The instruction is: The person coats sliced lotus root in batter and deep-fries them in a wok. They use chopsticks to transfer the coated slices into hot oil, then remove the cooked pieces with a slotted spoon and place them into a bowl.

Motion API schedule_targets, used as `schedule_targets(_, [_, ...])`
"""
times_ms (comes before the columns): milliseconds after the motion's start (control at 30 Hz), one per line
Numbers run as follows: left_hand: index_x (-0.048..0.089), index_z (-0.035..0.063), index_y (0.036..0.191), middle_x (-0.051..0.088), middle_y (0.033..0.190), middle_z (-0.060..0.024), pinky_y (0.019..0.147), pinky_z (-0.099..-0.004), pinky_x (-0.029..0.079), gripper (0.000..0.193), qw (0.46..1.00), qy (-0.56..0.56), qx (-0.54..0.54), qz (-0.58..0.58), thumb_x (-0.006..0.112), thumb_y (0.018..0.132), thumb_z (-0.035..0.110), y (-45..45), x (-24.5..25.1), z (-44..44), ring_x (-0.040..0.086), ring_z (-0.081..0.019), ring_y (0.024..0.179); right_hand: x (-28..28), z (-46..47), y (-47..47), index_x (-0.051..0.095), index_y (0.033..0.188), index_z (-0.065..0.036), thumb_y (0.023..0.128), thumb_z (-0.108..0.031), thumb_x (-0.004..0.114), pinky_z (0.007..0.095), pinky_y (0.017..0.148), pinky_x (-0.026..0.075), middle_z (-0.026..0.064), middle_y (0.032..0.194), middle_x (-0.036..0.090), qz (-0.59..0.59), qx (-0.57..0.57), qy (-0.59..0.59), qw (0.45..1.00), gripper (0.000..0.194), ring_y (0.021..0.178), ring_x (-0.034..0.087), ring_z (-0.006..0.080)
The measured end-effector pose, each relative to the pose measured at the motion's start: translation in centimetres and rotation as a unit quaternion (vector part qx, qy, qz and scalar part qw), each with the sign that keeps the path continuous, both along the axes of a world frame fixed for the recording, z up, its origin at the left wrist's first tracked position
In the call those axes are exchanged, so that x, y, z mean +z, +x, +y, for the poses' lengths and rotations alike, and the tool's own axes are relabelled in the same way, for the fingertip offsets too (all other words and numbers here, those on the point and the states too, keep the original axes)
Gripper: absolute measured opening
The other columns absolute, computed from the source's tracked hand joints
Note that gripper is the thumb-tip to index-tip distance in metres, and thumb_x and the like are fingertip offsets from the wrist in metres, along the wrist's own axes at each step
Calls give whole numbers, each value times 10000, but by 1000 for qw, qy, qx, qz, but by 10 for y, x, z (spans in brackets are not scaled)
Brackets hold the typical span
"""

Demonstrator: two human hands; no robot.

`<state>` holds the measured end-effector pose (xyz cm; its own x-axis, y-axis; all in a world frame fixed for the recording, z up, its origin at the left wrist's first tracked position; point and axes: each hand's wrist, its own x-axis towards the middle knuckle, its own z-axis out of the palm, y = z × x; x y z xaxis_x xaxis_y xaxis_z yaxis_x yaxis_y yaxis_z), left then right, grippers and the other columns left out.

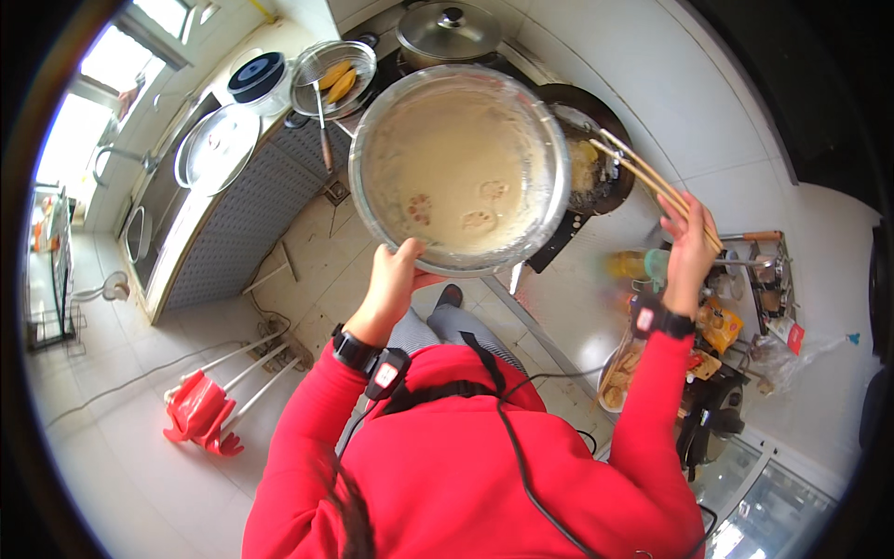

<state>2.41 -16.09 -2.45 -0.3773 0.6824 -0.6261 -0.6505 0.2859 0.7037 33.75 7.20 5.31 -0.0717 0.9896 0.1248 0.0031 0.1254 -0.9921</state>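
Observation:
My left hand (394,283) grips the near rim of a large metal bowl (455,269) of pale batter, in which several coated slices with holes lie, resembling lotus root. A pair of wooden chopsticks (649,178) is in my right hand (688,251), tips over a dark wok (618,195) on the stove. Bubbling oil surrounds a yellow battered piece (583,155) in the wok, beside the chopstick tips; the bowl hides the wok's left part. Whether the tips touch the piece, I cannot tell.
Behind the bowl stands a lidded pot (449,31). A strainer basket (302,91) with golden fried pieces (341,85) and a skimmer (325,140) are at the back left. An oil bottle (632,264), a seasoning rack (768,269) and a food bowl (613,398) are at right. A red stool (199,412) lies on the floor.

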Motion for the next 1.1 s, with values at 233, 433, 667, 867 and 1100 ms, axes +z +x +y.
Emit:
schedule_targets(233, [519,-121,1124,645,996,-216,682,-370,608,347,998,18,-55,-1,474,873,114,2,3,-4,690,-305,818,0,-76,-87,544,1241,36,976,-260,548,220,632,583,209,1062,665,21,193,-240,951,397,881,704,303])
schedule_targets(433, [490,-100,1177,639,1001,-196,654,-362,612,349,998,44,-44,26,455,881,82,14,1,0,687,-302,822,-20,-53,-103,472,1340,7,968,-267,563,211,651,586,246,1111,630,55,187,-364,911,472,938,686,319])
schedule_targets(667, [465,-97,1189,632,1014,-192,619,-354,613,347,996,53,-60,31,453,880,60,-1,-1,-9,688,-297,805,-44,-31,-117,523,1241,40,963,-203,565,222,666,599,230,1141,608,104,222,-477,844,371,980,669,339])
schedule_targets(867, [462,-98,1194,627,1026,-199,631,-361,615,352,996,52,-53,38,447,879,60,-4,-3,-32,689,-300,809,-51,-53,-125,550,1193,47,948,-159,578,219,645,599,269,1098,626,115,238,-506,821,321,1006,657,361])
schedule_targets(1100, [480,-106,1181,632,1015,-193,634,-363,616,346,997,56,-43,44,448,878,58,-10,-5,-32,688,-287,799,-51,-57,-137,549,1200,49,948,-165,576,219,637,598,275,1076,635,107,238,-521,813,332,998,660,355])
